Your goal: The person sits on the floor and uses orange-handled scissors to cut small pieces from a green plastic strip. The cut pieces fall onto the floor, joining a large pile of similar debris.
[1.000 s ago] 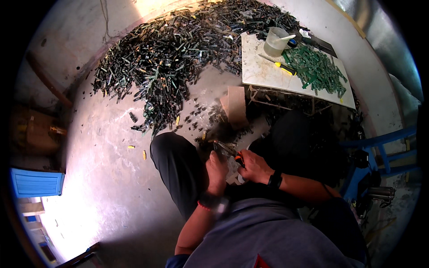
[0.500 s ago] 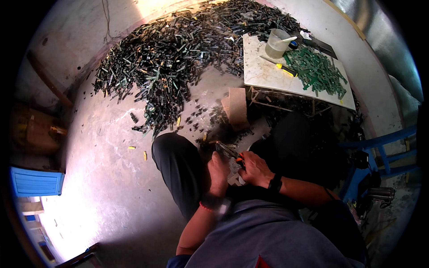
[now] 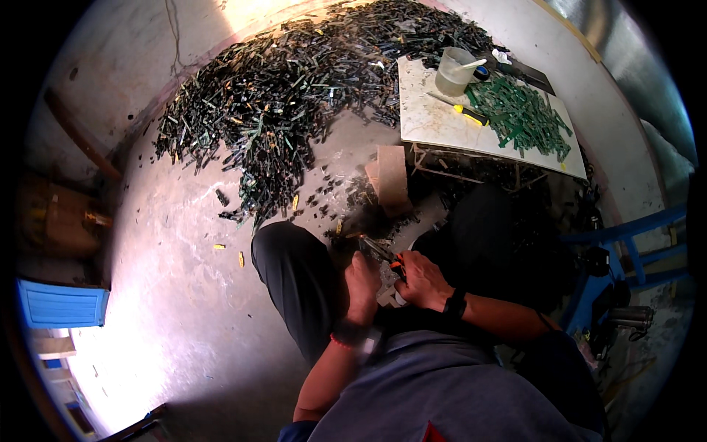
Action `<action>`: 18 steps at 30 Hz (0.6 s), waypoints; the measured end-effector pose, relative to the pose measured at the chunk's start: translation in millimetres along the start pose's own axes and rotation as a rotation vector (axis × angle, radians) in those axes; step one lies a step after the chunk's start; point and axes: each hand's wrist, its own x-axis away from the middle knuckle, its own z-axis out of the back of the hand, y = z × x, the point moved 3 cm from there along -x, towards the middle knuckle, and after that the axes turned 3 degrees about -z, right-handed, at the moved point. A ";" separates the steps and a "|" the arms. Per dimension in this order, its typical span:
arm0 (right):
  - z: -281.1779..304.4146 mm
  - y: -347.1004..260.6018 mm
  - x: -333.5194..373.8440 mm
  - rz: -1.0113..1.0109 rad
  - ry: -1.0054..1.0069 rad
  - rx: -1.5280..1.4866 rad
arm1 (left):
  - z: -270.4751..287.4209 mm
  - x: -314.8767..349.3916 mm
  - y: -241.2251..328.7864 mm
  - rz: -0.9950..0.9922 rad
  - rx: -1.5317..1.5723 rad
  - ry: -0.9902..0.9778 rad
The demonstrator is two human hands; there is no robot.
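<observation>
My right hand [image 3: 427, 281] is closed round the orange-and-black handles of a pair of pliers [image 3: 380, 252]. Their metal jaws point up and left, to a spot just beyond my left fingertips. My left hand [image 3: 361, 286] is closed between my knees, close beside the jaws; whatever its fingers hold is hidden or too small to make out. Below and beyond the jaws, dark scraps lie in shadow on the floor. A brown cardboard piece [image 3: 392, 179] stands a little farther off.
A large heap of dark narrow strips [image 3: 272, 110] spreads along the wall. On a low white table [image 3: 427, 121] are green strips [image 3: 519, 118], a cloudy plastic cup [image 3: 454, 72] and a yellow-and-black screwdriver [image 3: 470, 115]. A blue chair [image 3: 626, 236] stands at the right, a blue box [image 3: 62, 303] at the left.
The whole view has shifted very slightly. Both hands and the pliers keep nearly the same pose.
</observation>
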 end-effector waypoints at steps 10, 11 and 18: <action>-7.5 1.8 1.4 -0.039 -0.001 0.046 | 19.2 -32.7 -41.7 -0.279 -0.329 0.078; -8.2 2.5 1.0 -0.038 -0.001 0.057 | 19.3 -34.4 -42.1 -0.341 -0.396 0.103; -5.4 10.9 -5.8 0.098 0.156 0.168 | 9.7 -24.2 -25.2 -0.479 -0.621 0.190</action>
